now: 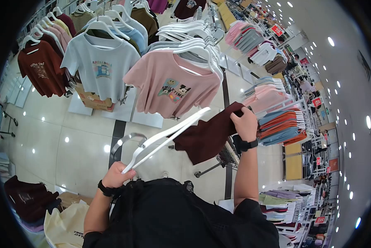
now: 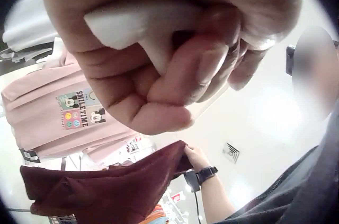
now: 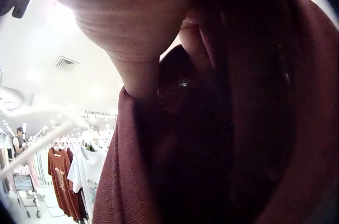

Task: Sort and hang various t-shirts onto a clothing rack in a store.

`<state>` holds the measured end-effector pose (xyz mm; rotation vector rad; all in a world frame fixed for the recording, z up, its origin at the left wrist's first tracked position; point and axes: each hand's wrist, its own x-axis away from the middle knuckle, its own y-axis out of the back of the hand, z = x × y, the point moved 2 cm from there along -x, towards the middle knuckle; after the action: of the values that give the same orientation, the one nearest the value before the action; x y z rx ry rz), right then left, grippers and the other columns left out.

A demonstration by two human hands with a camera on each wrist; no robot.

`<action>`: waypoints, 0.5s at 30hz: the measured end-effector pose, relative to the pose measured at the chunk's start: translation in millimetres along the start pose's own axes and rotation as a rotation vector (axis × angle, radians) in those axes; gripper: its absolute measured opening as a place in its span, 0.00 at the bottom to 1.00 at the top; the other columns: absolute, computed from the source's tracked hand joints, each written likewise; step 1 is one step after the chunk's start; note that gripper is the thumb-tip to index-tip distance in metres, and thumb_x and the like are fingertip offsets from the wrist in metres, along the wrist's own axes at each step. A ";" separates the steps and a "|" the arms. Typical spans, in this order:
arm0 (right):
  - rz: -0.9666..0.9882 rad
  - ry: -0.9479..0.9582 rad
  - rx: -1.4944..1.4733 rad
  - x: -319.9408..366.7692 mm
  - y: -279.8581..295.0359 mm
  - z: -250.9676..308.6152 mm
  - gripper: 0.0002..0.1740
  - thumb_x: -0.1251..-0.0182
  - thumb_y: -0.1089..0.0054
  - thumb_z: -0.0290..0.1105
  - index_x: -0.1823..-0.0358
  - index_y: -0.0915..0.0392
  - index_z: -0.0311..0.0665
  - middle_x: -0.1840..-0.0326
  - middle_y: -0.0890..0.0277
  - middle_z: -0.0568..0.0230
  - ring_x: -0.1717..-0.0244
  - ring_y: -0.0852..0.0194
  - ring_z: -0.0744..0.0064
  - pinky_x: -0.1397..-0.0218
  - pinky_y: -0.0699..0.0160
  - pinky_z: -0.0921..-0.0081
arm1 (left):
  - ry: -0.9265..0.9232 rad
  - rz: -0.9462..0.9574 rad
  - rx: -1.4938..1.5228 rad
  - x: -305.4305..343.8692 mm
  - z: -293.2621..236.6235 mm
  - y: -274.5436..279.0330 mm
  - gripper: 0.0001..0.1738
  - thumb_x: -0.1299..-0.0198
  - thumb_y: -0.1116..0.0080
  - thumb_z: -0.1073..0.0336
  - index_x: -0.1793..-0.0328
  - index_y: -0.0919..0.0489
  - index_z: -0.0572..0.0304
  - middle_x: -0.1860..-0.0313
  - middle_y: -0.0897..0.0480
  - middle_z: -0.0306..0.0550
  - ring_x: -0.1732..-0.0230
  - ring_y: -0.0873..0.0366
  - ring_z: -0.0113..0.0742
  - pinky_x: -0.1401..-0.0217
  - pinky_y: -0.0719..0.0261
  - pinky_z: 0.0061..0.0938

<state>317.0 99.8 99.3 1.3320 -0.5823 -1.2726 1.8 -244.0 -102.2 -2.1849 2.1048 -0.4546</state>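
My left hand (image 1: 116,177) grips a white clothes hanger (image 1: 162,135) by one end, and the hanger's far arm points up and to the right. In the left wrist view the fingers curl round the white hanger end (image 2: 124,27). My right hand (image 1: 246,124) pinches a dark maroon garment (image 1: 208,138) at its upper corner, thumb on the near side. The cloth hangs down to the left, its edge overlapping the hanger's tip region in the head view. In the right wrist view the maroon cloth (image 3: 124,176) fills most of the frame.
A pink printed T-shirt (image 1: 173,82) hangs ahead on a rack, beside a light blue T-shirt (image 1: 98,68) and a rust one (image 1: 42,70). Folded dark clothes (image 1: 28,198) and a cream tote bag (image 1: 65,225) lie at lower left. More racks line the right.
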 end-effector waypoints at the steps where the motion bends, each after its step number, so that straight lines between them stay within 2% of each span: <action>1: -0.002 -0.008 0.007 0.6 1.4 8.4 0.23 0.43 0.29 0.48 0.63 0.16 0.32 0.64 0.15 0.42 0.59 0.16 0.38 0.55 0.18 0.50 | -0.055 0.053 -0.023 1.0 -5.5 -0.5 0.27 0.27 0.34 0.59 0.80 0.28 0.61 0.80 0.28 0.37 0.78 0.36 0.27 0.73 0.37 0.28; 2: 0.045 -0.021 0.073 0.8 1.3 14.5 0.23 0.42 0.29 0.49 0.63 0.15 0.33 0.65 0.15 0.43 0.60 0.16 0.38 0.55 0.17 0.50 | -0.053 0.064 -0.022 2.0 -10.8 -1.7 0.27 0.27 0.34 0.59 0.80 0.28 0.61 0.80 0.28 0.37 0.78 0.36 0.27 0.73 0.37 0.28; 4: 0.102 -0.047 0.161 1.5 1.2 22.6 0.23 0.42 0.30 0.52 0.62 0.13 0.37 0.66 0.14 0.45 0.60 0.14 0.39 0.56 0.16 0.49 | -0.112 0.191 0.089 1.9 -26.6 -6.3 0.23 0.28 0.31 0.61 0.77 0.21 0.65 0.82 0.25 0.34 0.78 0.33 0.22 0.74 0.36 0.28; 7: 0.101 0.003 0.119 8.7 6.8 36.9 0.22 0.39 0.31 0.51 0.59 0.11 0.39 0.67 0.14 0.46 0.61 0.14 0.40 0.57 0.16 0.50 | -0.093 0.264 -0.033 -6.0 -25.1 -3.6 0.23 0.28 0.31 0.62 0.78 0.22 0.65 0.83 0.27 0.32 0.78 0.36 0.21 0.74 0.37 0.27; 8: 0.101 -0.003 0.119 12.6 9.7 42.3 0.22 0.39 0.31 0.51 0.59 0.11 0.39 0.67 0.14 0.46 0.61 0.14 0.40 0.57 0.16 0.50 | -0.020 0.261 -0.107 -9.8 -24.8 -2.8 0.25 0.27 0.32 0.60 0.79 0.23 0.63 0.83 0.29 0.30 0.79 0.37 0.20 0.75 0.39 0.27; 10: 0.132 0.130 0.076 20.8 16.2 57.8 0.15 0.33 0.34 0.43 0.57 0.12 0.40 0.65 0.13 0.48 0.61 0.14 0.42 0.57 0.16 0.52 | 0.012 0.237 -0.140 -21.8 -23.3 -5.0 0.26 0.27 0.33 0.58 0.78 0.23 0.63 0.83 0.30 0.30 0.79 0.37 0.20 0.75 0.39 0.26; 11: 0.133 0.127 0.078 25.0 17.7 64.6 0.15 0.33 0.34 0.43 0.57 0.12 0.40 0.65 0.13 0.48 0.61 0.14 0.42 0.57 0.16 0.52 | 0.041 0.209 -0.172 -27.9 -23.6 -7.3 0.27 0.26 0.34 0.55 0.78 0.23 0.63 0.83 0.30 0.30 0.79 0.37 0.20 0.75 0.39 0.26; 13: 0.091 0.532 -0.204 36.0 22.6 87.2 0.08 0.32 0.36 0.32 0.55 0.13 0.39 0.63 0.12 0.53 0.62 0.14 0.47 0.57 0.17 0.55 | 0.053 0.191 -0.163 -41.3 -38.7 -16.5 0.27 0.26 0.34 0.52 0.77 0.21 0.62 0.83 0.29 0.31 0.79 0.37 0.20 0.75 0.38 0.25; 14: 0.097 0.631 -0.143 39.9 28.8 96.8 0.08 0.35 0.36 0.23 0.56 0.15 0.40 0.62 0.14 0.60 0.60 0.17 0.52 0.54 0.17 0.59 | 0.043 0.189 -0.165 -48.4 -50.2 -19.0 0.26 0.26 0.35 0.53 0.77 0.19 0.62 0.83 0.28 0.32 0.79 0.37 0.20 0.75 0.37 0.25; 15: 0.096 0.630 -0.144 38.3 33.7 102.6 0.08 0.35 0.36 0.23 0.56 0.15 0.40 0.62 0.14 0.60 0.60 0.17 0.52 0.54 0.17 0.59 | 0.032 0.187 -0.167 -54.7 -58.2 -19.3 0.25 0.26 0.35 0.54 0.76 0.16 0.62 0.83 0.28 0.32 0.80 0.37 0.20 0.75 0.37 0.26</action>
<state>247.4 19.1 141.4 1.4652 -0.1060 -0.7375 4.4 -180.2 -50.5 -2.0455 2.4163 -0.3107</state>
